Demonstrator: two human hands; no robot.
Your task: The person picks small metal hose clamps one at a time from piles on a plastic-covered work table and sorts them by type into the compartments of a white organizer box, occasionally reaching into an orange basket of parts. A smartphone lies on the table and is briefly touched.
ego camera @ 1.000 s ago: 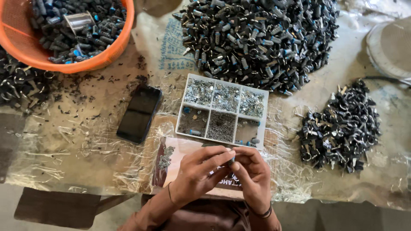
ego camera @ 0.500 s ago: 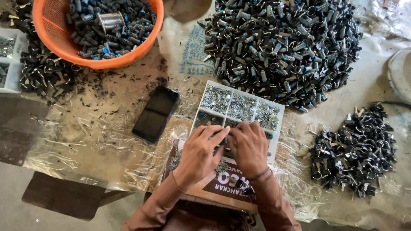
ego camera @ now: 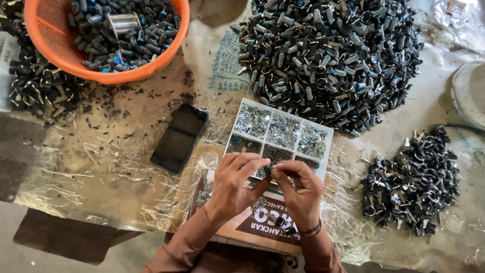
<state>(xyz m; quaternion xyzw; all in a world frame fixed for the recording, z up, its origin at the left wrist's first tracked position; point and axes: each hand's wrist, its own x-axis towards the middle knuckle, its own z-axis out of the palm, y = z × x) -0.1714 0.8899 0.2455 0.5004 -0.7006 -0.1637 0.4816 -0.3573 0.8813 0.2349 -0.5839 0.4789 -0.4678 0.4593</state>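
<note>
Crinkled clear plastic sheeting is covering the counter [ego camera: 116, 167], leaving open room only on its left part beside a flat black phone [ego camera: 180, 137]. One orange plastic basket [ego camera: 45, 48] of dark parts is sitting at the far left edge; one large heap of black-and-blue parts [ego camera: 328, 55] is lying far centre, a smaller black heap [ego camera: 411, 182] right, another [ego camera: 38, 86] left. One white six-compartment tray [ego camera: 323, 132] of small metal pieces is lying just beyond the hands, above a brown cardboard package [ego camera: 262, 225] with white lettering at the near edge. The left hand [ego camera: 235, 184] and right hand [ego camera: 300, 189] are meeting over the tray's near edge, each grip narrow, pinching together a tiny dark part [ego camera: 270, 169].
</note>
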